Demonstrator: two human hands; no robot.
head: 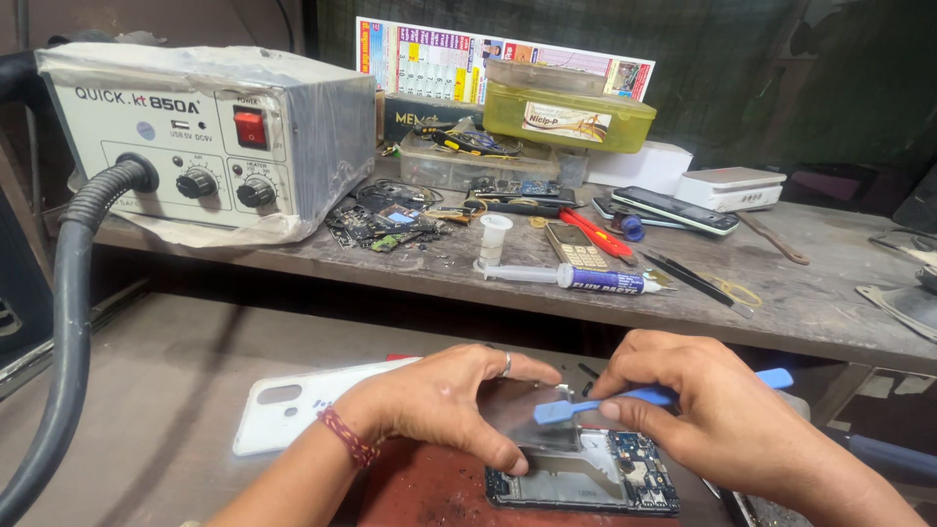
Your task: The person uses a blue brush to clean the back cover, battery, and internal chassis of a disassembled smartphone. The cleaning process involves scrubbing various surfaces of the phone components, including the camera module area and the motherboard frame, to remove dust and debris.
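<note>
An opened smartphone [595,483] lies at the bottom centre with its circuit board showing. My left hand [444,405] rests on its upper end and grips a shiny metal plate [522,410] that is lifted off it. My right hand [717,415] holds a blue plastic pry tool [625,400], whose flat tip sits at the plate's edge. A white phone back cover [293,410] lies just left of my left wrist.
A grey hot-air rework station [195,137] with a black hose [73,283] stands back left on a raised shelf [810,303]. The shelf also carries a flux syringe [576,278], loose circuit boards, phones, tweezers, a yellow-green lidded box [566,115] and a small white scale.
</note>
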